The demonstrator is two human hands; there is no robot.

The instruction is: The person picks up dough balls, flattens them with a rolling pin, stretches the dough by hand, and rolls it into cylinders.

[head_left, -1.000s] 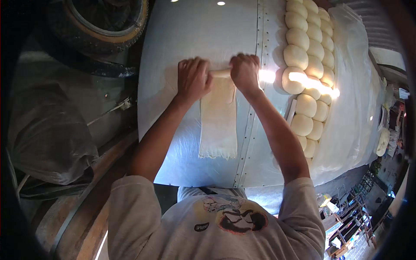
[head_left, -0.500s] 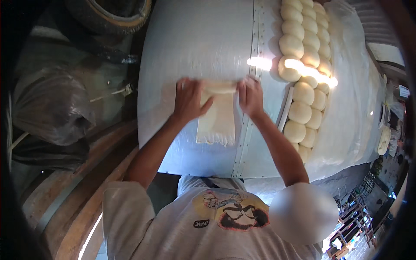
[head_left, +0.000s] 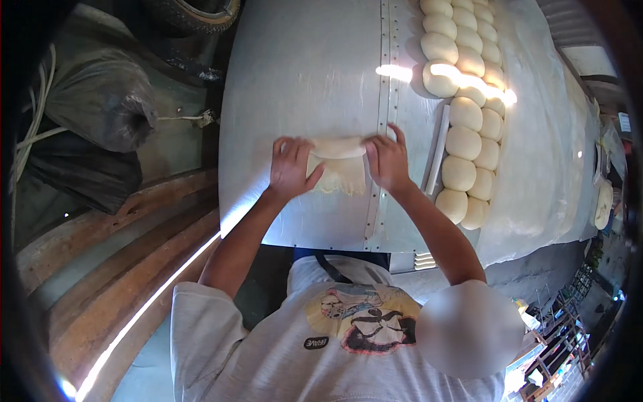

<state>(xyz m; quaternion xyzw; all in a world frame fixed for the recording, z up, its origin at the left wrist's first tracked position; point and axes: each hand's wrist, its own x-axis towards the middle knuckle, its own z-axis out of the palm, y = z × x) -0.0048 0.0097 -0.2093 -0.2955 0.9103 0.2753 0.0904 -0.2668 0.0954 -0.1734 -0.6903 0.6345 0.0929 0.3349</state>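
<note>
A pale sheet of dough [head_left: 343,179] lies on the metal tabletop in front of me, its near edge ragged. Its far end is curled into a thick dough roll [head_left: 340,147] that runs crosswise. My left hand [head_left: 289,166] grips the roll's left end with bent fingers, the thumb stretched over the flat part's edge. At the right end, the fingers of my right hand [head_left: 387,159] are curled on the roll, with one finger raised. Both hands hide the tips of the roll.
Rows of round dough balls [head_left: 462,142] stand on the right, beside a thin pale bar [head_left: 437,149]. A riveted metal strip [head_left: 379,201] crosses the tabletop [head_left: 295,80]. Plastic sheeting [head_left: 536,147] covers the far right. Dark plastic bags [head_left: 100,107] and a tyre [head_left: 194,17] lie left.
The dough roll has come nearer to me and looks thicker, while the flat part has become shorter. Both hands have moved along with it. The whole view has shifted slightly.
</note>
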